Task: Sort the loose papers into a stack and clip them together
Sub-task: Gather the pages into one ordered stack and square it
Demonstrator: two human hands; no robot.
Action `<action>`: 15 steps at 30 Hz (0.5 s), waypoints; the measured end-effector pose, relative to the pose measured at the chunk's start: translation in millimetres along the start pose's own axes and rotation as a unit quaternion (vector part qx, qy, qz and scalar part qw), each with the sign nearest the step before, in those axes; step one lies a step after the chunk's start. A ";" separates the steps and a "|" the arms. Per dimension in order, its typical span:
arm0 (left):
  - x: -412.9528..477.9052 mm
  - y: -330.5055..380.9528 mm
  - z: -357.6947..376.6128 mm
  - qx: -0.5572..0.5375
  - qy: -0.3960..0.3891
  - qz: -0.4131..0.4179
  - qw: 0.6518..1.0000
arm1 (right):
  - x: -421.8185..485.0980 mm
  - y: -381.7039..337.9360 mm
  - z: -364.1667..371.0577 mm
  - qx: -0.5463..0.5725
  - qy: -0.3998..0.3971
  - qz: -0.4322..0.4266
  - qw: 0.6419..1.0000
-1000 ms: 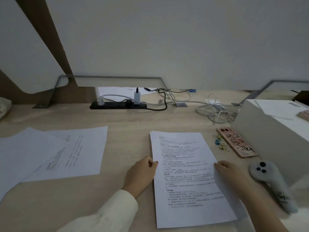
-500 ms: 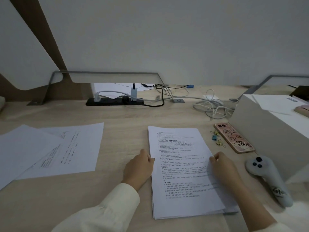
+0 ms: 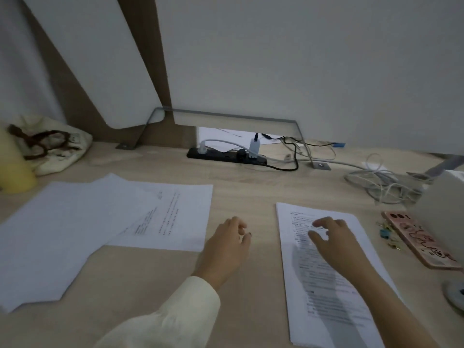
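— Two groups of paper can be counted, but how much has been sorted?
— At the left of the frame, loose white printed sheets are fanned over one another on the pale wooden desk. At least three are made out, and an exact count cannot be given. Right of centre, one squared stack of white printed pages is laid flat, running down to the lower edge of the frame.
— And the two hands?
— The left hand is held over bare desk between the loose sheets and the stack, with fingers loosely curled and nothing held. The right hand is spread over the upper half of the stack, fingers apart and nothing gripped. Whether the paper is touched cannot be told.
— Which step is judged to be in hand?
— Gathering. The stack is only partly built, and nothing has been clipped. The next move is expected to call for the left hand to be carried left to the nearest loose sheet. That sheet must be lifted singly, turned to match the stack, and laid on top with edges aligned.
— Are clips to be had?
— A small cluster of blue and gold binder clips is seen right of the stack, just beside one pink-cased phone. One blue clip is distinguished; the gold ones are too blurred to be counted.
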State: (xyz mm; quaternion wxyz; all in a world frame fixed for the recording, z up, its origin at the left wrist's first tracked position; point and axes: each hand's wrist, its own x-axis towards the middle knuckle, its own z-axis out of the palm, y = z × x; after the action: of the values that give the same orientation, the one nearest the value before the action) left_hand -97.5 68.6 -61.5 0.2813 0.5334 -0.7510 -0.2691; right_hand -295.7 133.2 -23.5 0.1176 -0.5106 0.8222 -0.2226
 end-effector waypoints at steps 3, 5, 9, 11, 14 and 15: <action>-3.9 -29.9 -37.7 0.025 0.042 0.013 0.999 | 2.6 -53.5 29.0 0.053 -0.081 -0.075 0.992; -10.0 -60.6 -66.3 0.044 0.067 0.004 0.997 | 0.9 -87.5 51.8 0.046 -0.108 -0.138 0.983; -28.9 -130.2 -122.7 0.148 0.102 -0.079 0.980 | -10.3 -148.0 91.2 0.024 -0.153 -0.257 0.954; -42.7 -158.3 -148.3 0.209 0.084 -0.158 0.961 | -16.2 -175.7 108.8 0.015 -0.174 -0.302 0.937; -62.3 -189.8 -169.7 0.266 0.046 -0.248 0.930 | -23.4 -211.2 131.7 0.014 -0.205 -0.344 0.916; -66.8 -194.6 -172.0 0.274 0.038 -0.258 0.926 | -25.4 -221.1 138.0 0.014 -0.212 -0.354 0.911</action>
State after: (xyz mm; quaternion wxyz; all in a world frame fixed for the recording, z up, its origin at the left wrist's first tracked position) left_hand 169.2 58.7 -87.8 0.0736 0.7748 -0.6206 -0.0954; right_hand -52.2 38.0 -37.5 0.2098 -0.8014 0.5404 -0.1475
